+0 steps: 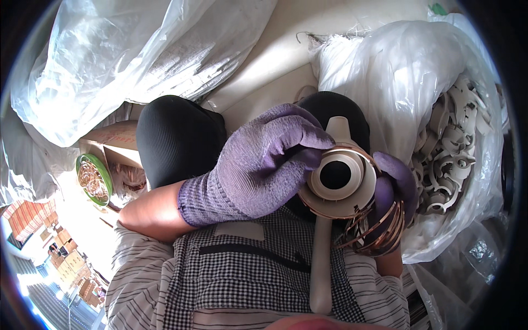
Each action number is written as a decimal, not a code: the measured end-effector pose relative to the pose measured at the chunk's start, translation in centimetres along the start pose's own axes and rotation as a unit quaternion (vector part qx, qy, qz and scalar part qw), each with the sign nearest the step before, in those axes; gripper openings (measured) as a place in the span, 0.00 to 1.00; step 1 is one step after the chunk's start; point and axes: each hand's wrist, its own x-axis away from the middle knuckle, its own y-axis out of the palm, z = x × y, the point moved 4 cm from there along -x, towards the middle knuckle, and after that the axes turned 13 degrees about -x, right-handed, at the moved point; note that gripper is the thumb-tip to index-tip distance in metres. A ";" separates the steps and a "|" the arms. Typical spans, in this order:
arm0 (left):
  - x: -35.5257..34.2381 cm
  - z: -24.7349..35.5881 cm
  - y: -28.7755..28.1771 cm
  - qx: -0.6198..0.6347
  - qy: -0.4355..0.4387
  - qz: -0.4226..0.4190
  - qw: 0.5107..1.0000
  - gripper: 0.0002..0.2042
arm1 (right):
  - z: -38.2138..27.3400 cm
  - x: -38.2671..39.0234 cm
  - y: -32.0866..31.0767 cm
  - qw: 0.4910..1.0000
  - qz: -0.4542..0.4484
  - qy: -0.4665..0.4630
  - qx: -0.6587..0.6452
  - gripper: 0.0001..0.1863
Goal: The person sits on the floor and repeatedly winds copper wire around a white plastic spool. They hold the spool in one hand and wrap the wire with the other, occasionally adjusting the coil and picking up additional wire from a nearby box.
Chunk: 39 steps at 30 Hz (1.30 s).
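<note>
My left hand (258,165), in a purple knit glove, is closed in a pinch at the upper left rim of a round beige plastic part (324,202). This part has a dark round opening in its middle, a short tab pointing away from me and a long handle toward my waist. A thin copper-coloured ring (360,148) runs along its rim, by my left fingertips. From the right side my gloved right hand (400,179) grips the part, its fingers partly hidden. Several loose copper-coloured rings (388,236) hang in a bunch from that hand.
At right stands a clear plastic bag (379,71) holding many beige curved plastic parts (454,148). On the left, a green-rimmed bowl (107,192) with copper-coloured rings sits by a cardboard box (118,137). Another large plastic bag (148,49) fills the far left. My knees flank the work.
</note>
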 end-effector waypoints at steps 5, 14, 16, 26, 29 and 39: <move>-0.3 0.0 -0.1 0.010 0.012 -0.007 1.000 0.13 | 0.3 0.1 0.0 0.999 0.009 0.026 -0.040 0.12; 0.2 -0.4 0.3 0.041 -0.012 0.002 0.999 0.16 | -0.4 -0.5 0.2 0.993 -0.048 -0.074 0.076 0.13; 0.3 -0.2 0.3 0.050 -0.032 0.007 0.998 0.16 | -0.3 0.3 0.2 0.999 0.018 0.047 -0.002 0.14; 0.4 -0.4 0.3 0.074 -0.030 0.007 0.997 0.16 | -1.0 -0.2 0.1 0.975 -0.076 -0.103 0.179 0.14; 0.6 -0.6 0.4 0.080 -0.041 -0.005 0.996 0.15 | -0.1 0.6 -0.2 0.989 -0.048 -0.021 0.138 0.17; 1.1 -0.3 0.1 0.029 0.022 -0.058 0.998 0.35 | -1.0 0.6 -1.0 0.992 -0.091 -0.014 0.081 0.42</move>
